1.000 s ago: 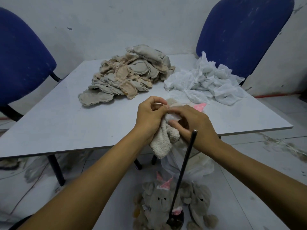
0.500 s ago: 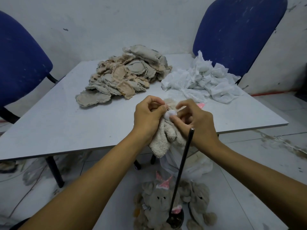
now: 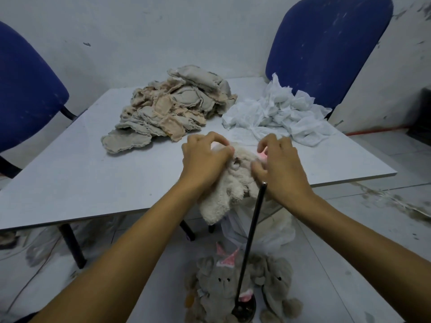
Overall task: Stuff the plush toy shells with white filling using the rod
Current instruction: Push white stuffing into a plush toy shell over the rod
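A cream plush toy shell (image 3: 229, 190) hangs over the table's front edge, held between both hands. My left hand (image 3: 205, 159) grips its upper left part, fingers curled round the fabric. Its upper right part, near a pink patch, is pinched by my right hand (image 3: 279, 166). A thin black rod (image 3: 253, 231) stands upright from a round base on the floor, its tip just below my right hand; neither hand holds it. White filling (image 3: 282, 113) lies heaped at the table's back right. A pile of flat grey and beige shells (image 3: 172, 106) lies at the back centre.
The grey table (image 3: 93, 173) has two blue chairs behind it, one at the left (image 3: 25, 94) and one at the right (image 3: 326, 45). On the floor below me sit stuffed grey plush toys (image 3: 235, 285) and a clear plastic bag (image 3: 268, 231).
My hands have moved apart and up over the table, spreading the top of the shell. The small white tuft pinched between my fingers earlier is no longer seen.
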### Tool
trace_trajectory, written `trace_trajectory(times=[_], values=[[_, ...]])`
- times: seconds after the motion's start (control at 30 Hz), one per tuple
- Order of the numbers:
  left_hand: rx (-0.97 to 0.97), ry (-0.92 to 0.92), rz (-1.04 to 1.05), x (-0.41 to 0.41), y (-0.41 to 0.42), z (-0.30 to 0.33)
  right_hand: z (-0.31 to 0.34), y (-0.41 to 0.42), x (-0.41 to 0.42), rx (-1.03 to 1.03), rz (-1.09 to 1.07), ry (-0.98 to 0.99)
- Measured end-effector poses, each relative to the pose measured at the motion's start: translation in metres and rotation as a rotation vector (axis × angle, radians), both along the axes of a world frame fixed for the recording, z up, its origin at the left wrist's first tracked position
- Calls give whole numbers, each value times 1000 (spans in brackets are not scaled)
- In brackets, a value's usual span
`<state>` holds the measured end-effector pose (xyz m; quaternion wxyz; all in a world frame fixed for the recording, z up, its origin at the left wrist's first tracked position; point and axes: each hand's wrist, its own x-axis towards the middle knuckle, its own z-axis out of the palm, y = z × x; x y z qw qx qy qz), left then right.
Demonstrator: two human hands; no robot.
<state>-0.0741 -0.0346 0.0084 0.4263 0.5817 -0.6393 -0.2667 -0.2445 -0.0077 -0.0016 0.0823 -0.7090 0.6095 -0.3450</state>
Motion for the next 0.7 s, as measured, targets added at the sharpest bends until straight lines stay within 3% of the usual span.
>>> trace_trajectory(times=[0.07,0.17,0.27,0.33,0.47,0.53,0.6,0.7], values=[[216,-47,-16,3,-7,6,7,-1,-5,201,-13,134],[345,90,-40,3,-5,11,17,3,-5,247,164,-146],[370,370,-165,11,1,25,32,11,-7,-44,267,-437],[294,458,-314,20,7,37,41,15,-15,-191,344,-390],[2,157,-376,28,21,48,40,27,-30,-149,363,-210],[-42,145,-381,27,27,47,37,31,-34,-257,332,-199],[-63,139,-389,31,31,43,36,34,-33,-214,338,-144],[-90,97,-400,34,35,39,37,38,-34,-303,350,-228]])
